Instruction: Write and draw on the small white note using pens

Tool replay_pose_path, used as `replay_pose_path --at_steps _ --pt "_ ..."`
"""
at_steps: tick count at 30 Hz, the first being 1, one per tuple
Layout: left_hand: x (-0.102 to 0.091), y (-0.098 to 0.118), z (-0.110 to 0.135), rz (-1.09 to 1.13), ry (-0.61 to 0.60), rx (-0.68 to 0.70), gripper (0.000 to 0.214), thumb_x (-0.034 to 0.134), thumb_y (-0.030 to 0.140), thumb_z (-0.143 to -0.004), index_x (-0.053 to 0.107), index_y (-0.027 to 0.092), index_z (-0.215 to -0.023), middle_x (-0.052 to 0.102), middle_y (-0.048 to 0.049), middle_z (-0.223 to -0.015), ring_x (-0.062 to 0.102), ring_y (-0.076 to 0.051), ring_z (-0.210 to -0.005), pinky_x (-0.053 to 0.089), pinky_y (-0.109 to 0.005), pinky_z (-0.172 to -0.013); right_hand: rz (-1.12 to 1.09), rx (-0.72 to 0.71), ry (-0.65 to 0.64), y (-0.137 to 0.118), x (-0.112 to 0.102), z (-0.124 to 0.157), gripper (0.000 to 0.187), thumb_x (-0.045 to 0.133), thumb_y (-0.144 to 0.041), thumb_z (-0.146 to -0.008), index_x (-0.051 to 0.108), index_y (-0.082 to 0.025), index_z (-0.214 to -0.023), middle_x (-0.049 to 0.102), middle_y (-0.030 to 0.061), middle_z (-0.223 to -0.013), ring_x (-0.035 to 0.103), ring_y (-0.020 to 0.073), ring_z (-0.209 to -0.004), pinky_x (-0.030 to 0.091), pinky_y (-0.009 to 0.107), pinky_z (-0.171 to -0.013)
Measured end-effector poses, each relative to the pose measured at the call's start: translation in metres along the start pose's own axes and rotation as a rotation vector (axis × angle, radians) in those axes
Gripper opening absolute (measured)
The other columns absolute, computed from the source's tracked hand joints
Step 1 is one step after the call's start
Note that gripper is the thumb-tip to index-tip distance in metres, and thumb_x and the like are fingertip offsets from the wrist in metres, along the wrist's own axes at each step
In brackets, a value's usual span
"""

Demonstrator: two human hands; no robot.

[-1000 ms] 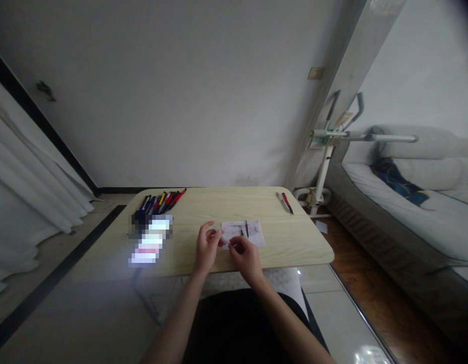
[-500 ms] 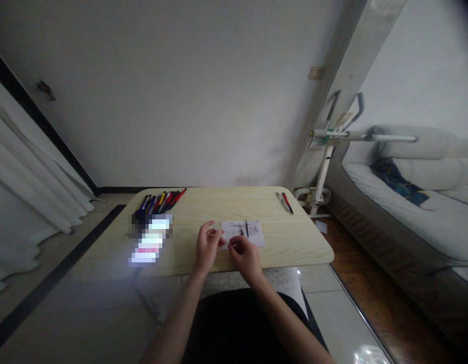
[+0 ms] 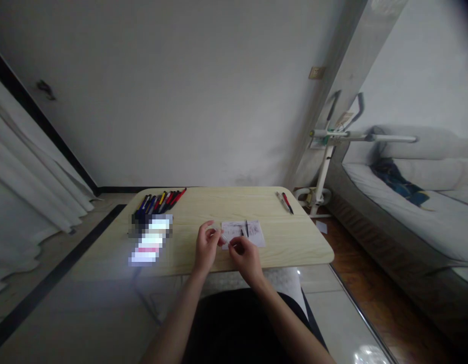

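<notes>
A slim, pale, translucent tube (image 3: pixel 225 239) slants between the 2 hands (image 3: pixel 208 246), its ends partly hidden.

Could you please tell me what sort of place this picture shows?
Probably a room in a home: a long padded sofa or bed stands on the right, what looks like an exercise machine beside it, and white curtains hang at left.

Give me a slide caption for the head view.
Left hand and right hand hold a slim pale piece over the table, near paper, pens to either side.
</notes>
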State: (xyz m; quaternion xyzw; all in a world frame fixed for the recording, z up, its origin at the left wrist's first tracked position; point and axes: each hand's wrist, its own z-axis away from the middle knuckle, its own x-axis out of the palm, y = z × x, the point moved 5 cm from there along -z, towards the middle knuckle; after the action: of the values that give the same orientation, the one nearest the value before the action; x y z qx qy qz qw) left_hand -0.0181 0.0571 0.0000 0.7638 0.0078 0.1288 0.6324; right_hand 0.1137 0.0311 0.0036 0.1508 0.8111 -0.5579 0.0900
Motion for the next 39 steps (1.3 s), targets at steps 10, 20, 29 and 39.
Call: replay_pose_path --at_steps 10,20,29,39 --pt "-0.0003 -0.0007 -0.0004 -0.002 -0.001 -0.009 0.041 0.056 0.031 -0.070 0.041 0.017 -0.106 0.059 -0.0015 -0.073 0.055 -0.009 -0.051 0.045 -0.022 -0.051 0.010 -0.012 0.027 -0.0031 -0.0023 -0.0001 0.012 0.048 -0.021 -0.070 0.058 -0.016 -0.073 0.060 0.0013 -0.062 0.054 0.0123 -0.054 0.042 0.021 -0.051" --pt "0.0005 0.0013 0.0002 -0.001 -0.010 -0.009 0.041 0.056 0.030 -0.071 0.041 0.017 -0.106 0.058 -0.0009 -0.070 0.055 -0.010 -0.052 0.045 -0.023 -0.053 0.032 -0.016 0.034 -0.0026 -0.0027 0.0003 0.012 0.048 -0.020 -0.070 0.058 -0.017 -0.075 0.061 0.0017 -0.063 0.055 0.0135 -0.055 0.043 0.023 -0.053" --pt "0.0008 0.0005 0.0000 -0.002 -0.028 0.005 0.042 0.056 0.031 -0.071 0.040 0.016 -0.107 0.059 -0.0004 -0.069 0.056 -0.010 -0.052 0.045 -0.023 -0.053 0.013 -0.023 0.047 0.0001 -0.0013 0.0015 0.012 0.048 -0.019 -0.071 0.057 -0.016 -0.077 0.062 0.0024 -0.066 0.056 0.0137 -0.057 0.044 0.023 -0.054" --pt "0.0012 0.0032 0.0008 0.017 -0.004 -0.015 0.041 0.056 0.031 -0.071 0.041 0.017 -0.106 0.058 0.0013 -0.066 0.055 -0.009 -0.050 0.044 -0.022 -0.052 0.026 -0.042 0.065 -0.0033 -0.0031 0.0025 0.017 0.048 -0.022 -0.073 0.062 -0.016 -0.082 0.064 0.0039 -0.069 0.057 0.0145 -0.059 0.046 0.025 -0.057"
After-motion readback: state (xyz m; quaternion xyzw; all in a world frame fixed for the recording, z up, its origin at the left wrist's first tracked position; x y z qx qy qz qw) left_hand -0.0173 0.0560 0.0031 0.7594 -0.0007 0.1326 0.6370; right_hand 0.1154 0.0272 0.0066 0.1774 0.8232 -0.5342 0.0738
